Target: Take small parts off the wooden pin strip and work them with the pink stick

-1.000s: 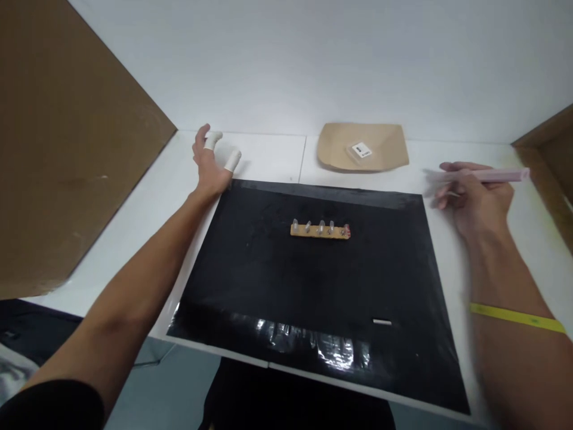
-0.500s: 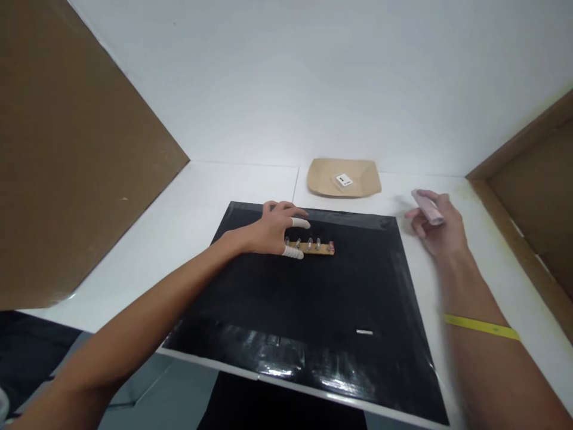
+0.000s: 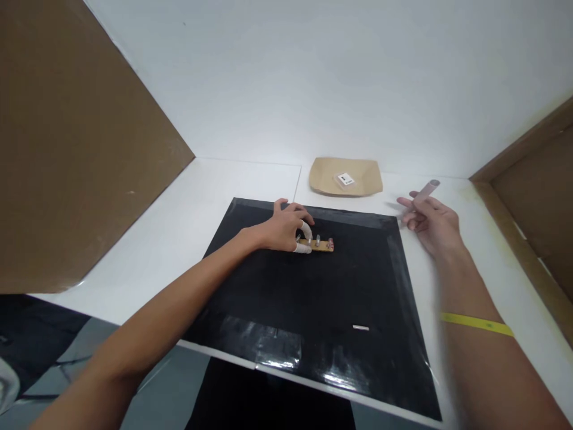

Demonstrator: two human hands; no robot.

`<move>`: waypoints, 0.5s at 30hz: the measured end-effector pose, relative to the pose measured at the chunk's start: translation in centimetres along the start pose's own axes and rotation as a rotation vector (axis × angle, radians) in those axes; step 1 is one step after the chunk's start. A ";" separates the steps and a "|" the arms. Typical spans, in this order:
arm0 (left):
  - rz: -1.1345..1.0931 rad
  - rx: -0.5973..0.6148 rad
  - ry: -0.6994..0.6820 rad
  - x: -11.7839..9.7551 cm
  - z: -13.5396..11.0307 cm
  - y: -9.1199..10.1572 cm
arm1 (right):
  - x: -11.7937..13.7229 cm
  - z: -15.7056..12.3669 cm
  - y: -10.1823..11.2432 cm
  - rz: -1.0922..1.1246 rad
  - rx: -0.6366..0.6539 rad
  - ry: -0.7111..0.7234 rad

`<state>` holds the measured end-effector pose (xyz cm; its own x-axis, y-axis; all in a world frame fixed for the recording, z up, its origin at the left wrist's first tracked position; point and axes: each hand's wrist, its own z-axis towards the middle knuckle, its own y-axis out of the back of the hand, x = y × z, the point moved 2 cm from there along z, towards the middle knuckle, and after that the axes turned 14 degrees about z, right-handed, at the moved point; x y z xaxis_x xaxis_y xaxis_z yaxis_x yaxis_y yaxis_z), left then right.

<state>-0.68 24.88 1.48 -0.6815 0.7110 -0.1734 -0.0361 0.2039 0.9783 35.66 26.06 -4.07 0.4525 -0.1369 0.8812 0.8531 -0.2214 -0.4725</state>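
My left hand (image 3: 286, 230), with white finger cots on thumb and forefinger, is pinched at a narrow tan strip (image 3: 323, 246) in the middle of the black mat (image 3: 286, 298). Several small clear, capsule-like pieces (image 3: 318, 240) stand in a row along the strip, with a reddish one (image 3: 330, 243) at its right end. Thumb and forefinger close around one of the clear pieces; my hand hides the strip's left part. Off the mat's right edge, my right hand (image 3: 432, 221) holds a pale pinkish tube (image 3: 427, 190), tilted up with its round end showing. A short silvery rod (image 3: 360, 327) lies on the mat.
A tan paper tray (image 3: 371, 176) stands at the back against the white wall, with a small clear case (image 3: 345, 180) bearing a white label inside. Brown panels border the white table (image 3: 174, 239) on the left (image 3: 89, 149) and right (image 3: 541, 197).
My left hand has moved right along the strip, and its thumb and forefinger have closed together. My right hand has turned the tube so its other end points up and right.
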 end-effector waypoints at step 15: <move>-0.010 -0.047 0.010 0.1 -0.5 -0.5 | -0.3 -0.1 0.1 -0.059 0.095 -0.005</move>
<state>-1.08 24.51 0.99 -0.6883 0.7023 -0.1818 -0.0770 0.1784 0.9809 35.59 25.93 -4.37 0.4016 -0.1214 0.9077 0.8991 -0.1361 -0.4160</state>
